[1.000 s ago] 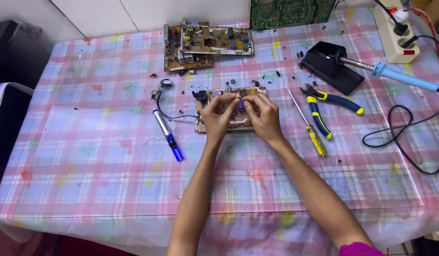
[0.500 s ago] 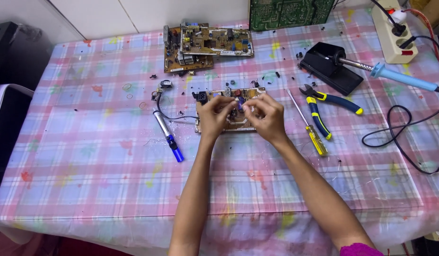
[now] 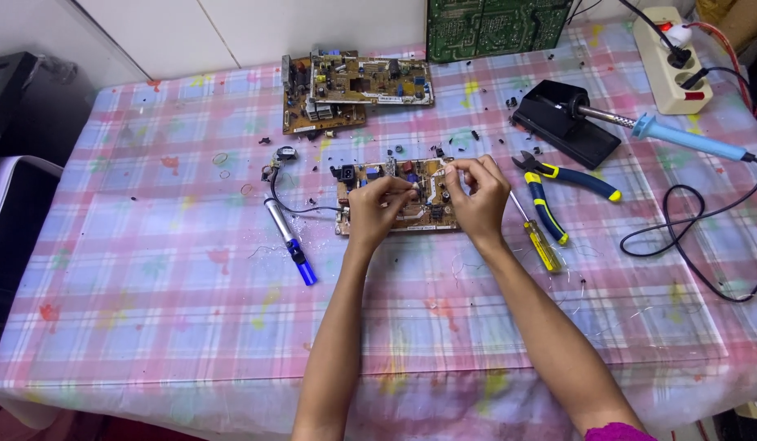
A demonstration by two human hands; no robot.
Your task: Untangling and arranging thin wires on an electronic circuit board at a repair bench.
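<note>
Both hands work over a brown circuit board [image 3: 395, 196] lying mid-table [image 3: 150, 327]. The left hand [image 3: 377, 208] pinches a small part on it; the right hand [image 3: 476, 192] pinches another, pliers [image 3: 550, 184] nearby.

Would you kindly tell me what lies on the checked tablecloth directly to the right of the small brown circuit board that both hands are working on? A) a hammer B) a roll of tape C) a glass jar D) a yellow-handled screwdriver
D: a yellow-handled screwdriver lies just right of the small brown circuit board, beside the right hand.
</note>
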